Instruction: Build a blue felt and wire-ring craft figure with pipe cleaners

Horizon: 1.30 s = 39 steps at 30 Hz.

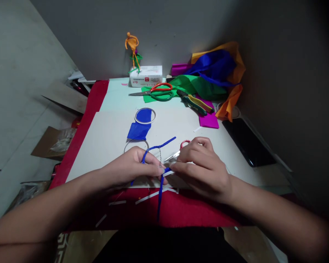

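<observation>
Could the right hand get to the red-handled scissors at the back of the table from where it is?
Probably yes: the board between the right hand and the scissors lies mostly bare, but its fingers are pinching blue strip, so they'd need freeing first.

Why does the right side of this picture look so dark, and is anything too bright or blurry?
Head view: light falls off rightward, so the black flat phone sits in gloom; the white cardboard box glares, washing out its print; the left hand and right hand are slightly soft; edges bend from the wide lens.
</observation>
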Available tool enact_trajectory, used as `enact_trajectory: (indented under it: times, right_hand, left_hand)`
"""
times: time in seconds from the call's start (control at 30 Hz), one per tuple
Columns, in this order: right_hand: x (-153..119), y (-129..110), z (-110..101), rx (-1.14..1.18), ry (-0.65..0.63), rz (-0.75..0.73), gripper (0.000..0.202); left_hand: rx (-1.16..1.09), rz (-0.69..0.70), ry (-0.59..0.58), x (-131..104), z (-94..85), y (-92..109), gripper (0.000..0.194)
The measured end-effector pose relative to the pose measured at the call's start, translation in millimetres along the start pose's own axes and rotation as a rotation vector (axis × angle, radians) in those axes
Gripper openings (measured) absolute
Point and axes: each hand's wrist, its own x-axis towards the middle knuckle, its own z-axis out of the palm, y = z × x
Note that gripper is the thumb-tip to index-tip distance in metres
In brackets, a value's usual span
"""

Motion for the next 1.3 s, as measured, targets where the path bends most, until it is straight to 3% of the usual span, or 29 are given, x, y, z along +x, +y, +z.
enact_trajectory:
  times: [0.27,0.5,0.7,1.3]
  right_hand:
    - [1,-9,0,-0.046,0.008,-0.024,0.020]
    - [-1,-16,9,0.016,-0.038,0.138,0.009]
    - [0,-19,9,0.072,-0.052,0.185,0.011]
    - [-1,-20,6,0.033,0.000,0.122,0.012]
  left_hand:
    - [0.030,0.029,0.109,3,2.5,4,0.010]
    - [0.169,0.014,0.187,2,4.8,5,0.009]
    - [0.227,0.024,0.178,3,4.6,6,0.010]
    - [0.229,0.053,0.203,2,3.7,4,0.009]
